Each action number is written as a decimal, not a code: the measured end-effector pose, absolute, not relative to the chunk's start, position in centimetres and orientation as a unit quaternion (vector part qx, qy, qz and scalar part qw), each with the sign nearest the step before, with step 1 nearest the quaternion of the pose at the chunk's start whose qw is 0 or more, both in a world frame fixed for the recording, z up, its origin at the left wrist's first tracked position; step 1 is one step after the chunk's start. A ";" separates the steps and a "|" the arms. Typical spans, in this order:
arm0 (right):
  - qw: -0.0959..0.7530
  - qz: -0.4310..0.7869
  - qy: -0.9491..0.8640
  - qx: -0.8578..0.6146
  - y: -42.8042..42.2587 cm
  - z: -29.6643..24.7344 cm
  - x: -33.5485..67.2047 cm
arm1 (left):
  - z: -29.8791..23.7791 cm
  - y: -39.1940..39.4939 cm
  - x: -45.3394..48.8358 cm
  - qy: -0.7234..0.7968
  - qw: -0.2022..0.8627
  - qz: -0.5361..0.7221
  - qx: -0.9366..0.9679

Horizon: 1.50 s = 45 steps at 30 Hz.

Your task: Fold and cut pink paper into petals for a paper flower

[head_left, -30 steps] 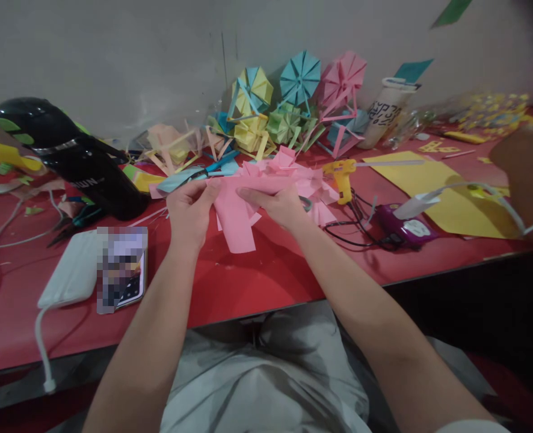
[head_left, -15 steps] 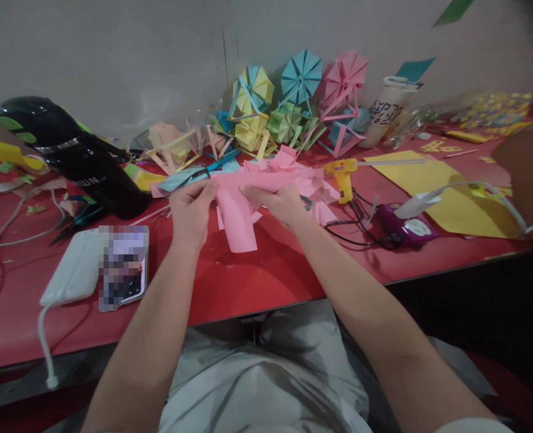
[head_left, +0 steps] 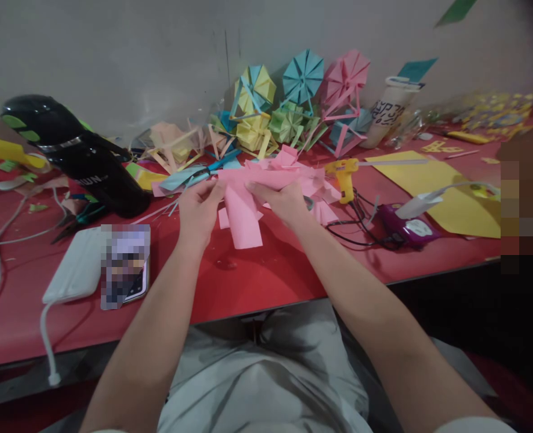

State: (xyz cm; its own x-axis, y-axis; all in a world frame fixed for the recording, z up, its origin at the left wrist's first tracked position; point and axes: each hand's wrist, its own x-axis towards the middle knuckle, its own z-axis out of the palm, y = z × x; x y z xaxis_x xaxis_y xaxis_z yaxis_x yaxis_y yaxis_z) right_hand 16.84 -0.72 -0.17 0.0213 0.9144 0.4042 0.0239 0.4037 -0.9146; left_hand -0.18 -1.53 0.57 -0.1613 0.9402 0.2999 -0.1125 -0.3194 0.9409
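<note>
Both hands hold one folded pink paper piece (head_left: 242, 219) just above the red table (head_left: 257, 282). My left hand (head_left: 197, 210) pinches its upper left edge with thumb and fingers closed. My right hand (head_left: 284, 201) grips its upper right edge, fingers curled over the fold. The lower flap of the paper hangs down between the hands. Behind the hands lies a heap of pink paper scraps (head_left: 307, 177).
Folded paper wheels (head_left: 300, 75) in yellow, blue and pink stand against the wall. A yellow glue gun (head_left: 344, 174), yellow sheet (head_left: 442, 180), purple device (head_left: 408, 231) with cables lie right. A black object (head_left: 74, 156), white power bank (head_left: 74, 273) and phone (head_left: 124, 264) lie left.
The pink paper has been folded narrower and shifted slightly right between the hands. Both hands stay on it, a little closer together.
</note>
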 end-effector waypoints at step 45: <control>0.689 0.376 -0.444 -0.433 1.1 -0.6 17.2 | -0.7 -1.1 -0.5 0.496 0.330 0.472 0.650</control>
